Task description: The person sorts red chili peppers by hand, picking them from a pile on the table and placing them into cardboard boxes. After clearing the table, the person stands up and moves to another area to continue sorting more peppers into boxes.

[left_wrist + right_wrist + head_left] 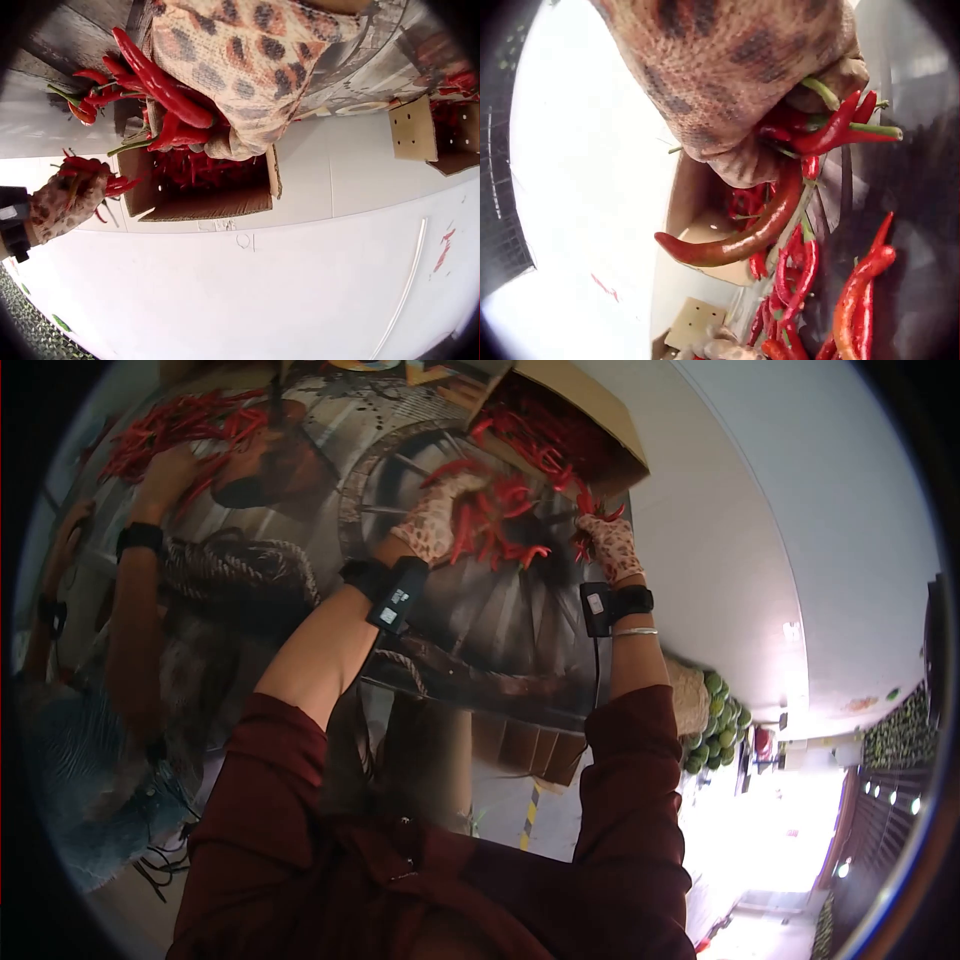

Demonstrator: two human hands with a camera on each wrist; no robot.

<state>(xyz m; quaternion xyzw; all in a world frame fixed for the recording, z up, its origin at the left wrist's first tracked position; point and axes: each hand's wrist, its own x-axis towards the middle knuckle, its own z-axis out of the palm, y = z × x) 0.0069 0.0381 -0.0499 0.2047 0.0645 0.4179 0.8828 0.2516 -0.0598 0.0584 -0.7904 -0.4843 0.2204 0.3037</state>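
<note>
Both hands wear spotted cloth gloves. My left hand is over the dark printed table, at the left edge of a loose heap of red chili peppers. In the left wrist view its curled fingers hold several long red chilies. My right hand, by the table's right edge, grips a small bunch of chilies. Green stems poke out of that fist in the right wrist view, and one long curved chili hangs beneath it. Just beyond both hands stands a cardboard box holding many red chilies.
To the left, another person's arm reaches to a big chili pile. A white wall runs along the right side. A second cardboard box of chilies shows in the left wrist view. Coiled rope on the table is a printed picture.
</note>
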